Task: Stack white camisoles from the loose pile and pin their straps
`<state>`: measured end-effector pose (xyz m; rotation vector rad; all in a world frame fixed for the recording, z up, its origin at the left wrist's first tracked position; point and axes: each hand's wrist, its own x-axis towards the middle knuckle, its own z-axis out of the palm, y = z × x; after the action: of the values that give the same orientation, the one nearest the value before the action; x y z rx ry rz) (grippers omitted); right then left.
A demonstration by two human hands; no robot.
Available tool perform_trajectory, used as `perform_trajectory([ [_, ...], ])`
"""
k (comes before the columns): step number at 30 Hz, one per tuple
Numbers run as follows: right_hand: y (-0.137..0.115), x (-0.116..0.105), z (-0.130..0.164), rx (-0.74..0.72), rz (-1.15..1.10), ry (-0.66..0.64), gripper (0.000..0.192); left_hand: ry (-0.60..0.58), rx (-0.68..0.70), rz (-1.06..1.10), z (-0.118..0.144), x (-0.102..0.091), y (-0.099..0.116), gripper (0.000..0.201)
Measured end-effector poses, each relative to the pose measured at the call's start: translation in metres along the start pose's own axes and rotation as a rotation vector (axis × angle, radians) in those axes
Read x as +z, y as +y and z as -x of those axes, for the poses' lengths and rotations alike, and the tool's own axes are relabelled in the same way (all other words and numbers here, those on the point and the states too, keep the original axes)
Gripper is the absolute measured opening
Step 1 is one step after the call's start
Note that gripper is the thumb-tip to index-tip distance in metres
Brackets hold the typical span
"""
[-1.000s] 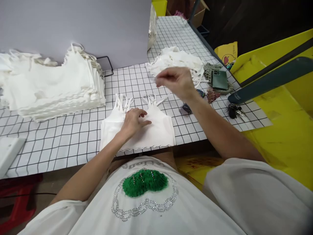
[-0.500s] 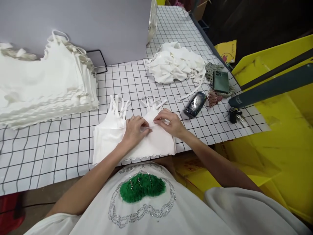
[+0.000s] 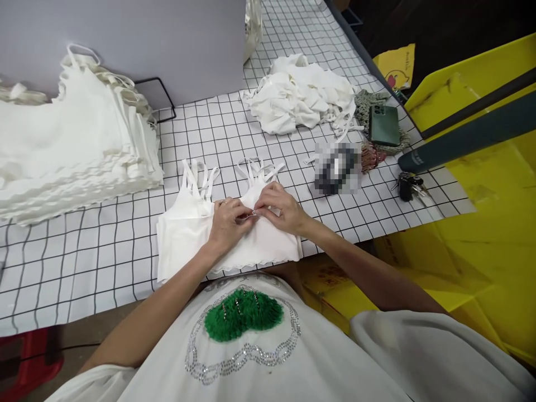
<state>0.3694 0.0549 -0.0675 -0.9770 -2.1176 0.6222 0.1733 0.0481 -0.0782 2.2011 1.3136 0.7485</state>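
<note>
Watching from afar through the head camera, I'm seeing the white garment (image 3: 253,244) lying flat on the checked tabletop (image 3: 201,139), directly beneath both hands, its long axis running left to right along the near edge, its thin straps (image 3: 251,172) pointing away from the body. My left hand (image 3: 229,222) is pinching near the middle of its upper edge; my right hand (image 3: 285,209) is pinching a tiny white piece (image 3: 254,212), too small for me to identify. Both sets of fingertips are meeting there, nearly touching, so neither hand is sitting clearly nearer.
</note>
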Motion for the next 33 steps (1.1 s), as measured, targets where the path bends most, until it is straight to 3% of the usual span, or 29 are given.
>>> perform_trajectory([
  [13, -0.0011, 0.0007, -0.0004, -0.011, 0.000, -0.002, 0.011, 0.048, 0.050, 0.021, 0.0001, 0.0038, -0.0018, 0.016],
  [33, -0.0062, -0.0019, 0.0006, -0.014, 0.022, 0.014, 0.011, 0.008, -0.003, 0.009, -0.0010, 0.0035, -0.0001, 0.017],
])
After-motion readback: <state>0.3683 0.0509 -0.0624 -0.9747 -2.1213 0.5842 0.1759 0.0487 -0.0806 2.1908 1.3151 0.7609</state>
